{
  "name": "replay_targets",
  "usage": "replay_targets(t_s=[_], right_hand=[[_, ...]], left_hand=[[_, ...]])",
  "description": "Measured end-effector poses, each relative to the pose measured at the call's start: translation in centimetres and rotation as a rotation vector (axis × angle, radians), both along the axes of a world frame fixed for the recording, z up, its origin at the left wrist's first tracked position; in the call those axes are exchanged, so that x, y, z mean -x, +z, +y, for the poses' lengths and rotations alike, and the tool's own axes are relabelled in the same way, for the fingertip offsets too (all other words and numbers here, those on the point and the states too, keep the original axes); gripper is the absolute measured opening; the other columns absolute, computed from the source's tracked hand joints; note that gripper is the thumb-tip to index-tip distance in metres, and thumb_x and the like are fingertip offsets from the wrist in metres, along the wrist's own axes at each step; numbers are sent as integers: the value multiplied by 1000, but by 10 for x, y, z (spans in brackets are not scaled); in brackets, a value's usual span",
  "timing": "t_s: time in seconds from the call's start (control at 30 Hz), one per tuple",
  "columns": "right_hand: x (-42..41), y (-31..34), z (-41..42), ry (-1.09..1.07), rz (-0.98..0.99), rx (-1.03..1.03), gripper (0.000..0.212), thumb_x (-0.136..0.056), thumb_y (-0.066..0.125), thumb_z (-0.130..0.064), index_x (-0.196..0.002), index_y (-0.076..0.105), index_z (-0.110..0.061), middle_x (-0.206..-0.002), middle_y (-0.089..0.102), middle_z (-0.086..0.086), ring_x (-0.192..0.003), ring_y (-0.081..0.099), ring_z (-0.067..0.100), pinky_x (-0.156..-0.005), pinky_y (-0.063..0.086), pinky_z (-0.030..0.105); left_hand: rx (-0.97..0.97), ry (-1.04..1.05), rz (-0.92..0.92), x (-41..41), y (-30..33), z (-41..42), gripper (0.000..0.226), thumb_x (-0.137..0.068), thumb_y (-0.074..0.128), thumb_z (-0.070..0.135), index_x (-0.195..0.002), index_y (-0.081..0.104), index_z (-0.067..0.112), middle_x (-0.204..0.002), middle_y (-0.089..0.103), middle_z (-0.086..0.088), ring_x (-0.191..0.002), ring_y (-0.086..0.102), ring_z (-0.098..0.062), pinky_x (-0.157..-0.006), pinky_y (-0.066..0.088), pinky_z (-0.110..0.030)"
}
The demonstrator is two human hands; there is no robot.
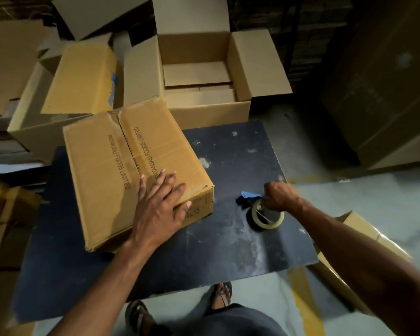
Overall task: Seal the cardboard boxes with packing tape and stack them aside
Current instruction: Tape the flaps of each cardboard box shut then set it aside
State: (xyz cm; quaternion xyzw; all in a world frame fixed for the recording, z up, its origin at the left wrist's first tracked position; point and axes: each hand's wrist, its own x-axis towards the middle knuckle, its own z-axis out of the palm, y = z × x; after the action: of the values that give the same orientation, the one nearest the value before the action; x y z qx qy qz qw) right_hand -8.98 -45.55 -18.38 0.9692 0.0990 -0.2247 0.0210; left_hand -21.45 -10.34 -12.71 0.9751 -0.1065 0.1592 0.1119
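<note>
A closed cardboard box with printed lettering lies on the dark table, its two top flaps meeting at a centre seam. My left hand presses flat on the box's near right corner, fingers spread. To the right, my right hand grips the tape dispenser, which carries a roll of clear packing tape and a blue tab and sits on the table surface.
An open empty box stands behind the table. More boxes lie at the back left, another box sits on the floor at the right. Tall dark cartons stand at the far right. My sandalled feet are below the table edge.
</note>
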Motion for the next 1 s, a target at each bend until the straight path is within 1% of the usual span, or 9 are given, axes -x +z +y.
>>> replay_targets(t_s=[0.07,0.13,0.2,0.3,0.43,0.57,0.77,0.93,1.0], right_hand=[[23,4,-7,-101,14,-95,25,-80,71,-37,-97,63,-20,-94,69,9,-83,66,32,-65,56,38],[45,8,-13,-208,31,-202,25,-76,76,-35,-91,61,-23,-87,68,5,-78,66,28,-69,60,43],[66,17,-14,-287,43,-310,29,-73,82,-33,-90,58,-26,-85,70,1,-74,68,22,-69,61,45],[96,41,-5,-407,44,-514,39,-72,87,-22,-96,57,-26,-90,73,-4,-72,72,18,-65,63,40],[129,75,14,-396,18,-633,61,-66,88,-22,-115,54,-35,-97,71,-9,-74,72,15,-64,64,40],[139,97,33,-197,-53,-518,76,-66,91,-31,-132,54,-37,-115,71,-10,-94,71,13,-77,63,33],[131,120,58,119,-226,-466,81,-68,73,-82,-132,49,-39,-116,59,-14,-88,61,6,-70,60,26],[115,175,104,391,-238,-602,72,-69,71,-78,-126,52,-39,-114,59,-15,-90,64,11,-66,58,35],[111,194,134,526,-223,-618,66,-68,69,-69,-124,49,-41,-113,59,-15,-90,65,16,-65,56,39]], left_hand=[[172,-80,-188,13,7,-12,32,-98,64,29,-121,75,9,-129,71,-10,-123,64,-26,-106,48,-51],[357,-134,-155,32,10,-36,20,-97,68,21,-108,79,10,-104,78,-2,-93,70,-14,-78,58,-31],[682,-22,121,49,16,-68,14,-97,68,25,-100,81,19,-90,78,9,-75,69,-9,-64,55,-21],[1221,374,837,56,18,-102,23,-100,65,38,-101,78,19,-91,80,7,-77,69,-14,-62,50,-23],[1385,450,1190,52,18,-109,69,-93,39,80,-116,75,26,-108,78,9,-105,70,-17,-86,51,-40],[1481,439,1128,39,49,-100,85,-85,32,90,-115,78,25,-112,78,5,-114,65,-22,-102,42,-49],[1610,437,949,50,81,-73,65,-77,66,74,-122,73,26,-117,76,-1,-110,70,-21,-84,47,-41],[2154,601,820,74,99,-46,41,-89,65,53,-94,85,18,-93,76,-6,-77,64,-20,-70,39,-36],[2230,638,687,84,107,-33,25,-86,67,37,-95,81,17,-84,71,-5,-65,56,-15,-61,35,-31]])
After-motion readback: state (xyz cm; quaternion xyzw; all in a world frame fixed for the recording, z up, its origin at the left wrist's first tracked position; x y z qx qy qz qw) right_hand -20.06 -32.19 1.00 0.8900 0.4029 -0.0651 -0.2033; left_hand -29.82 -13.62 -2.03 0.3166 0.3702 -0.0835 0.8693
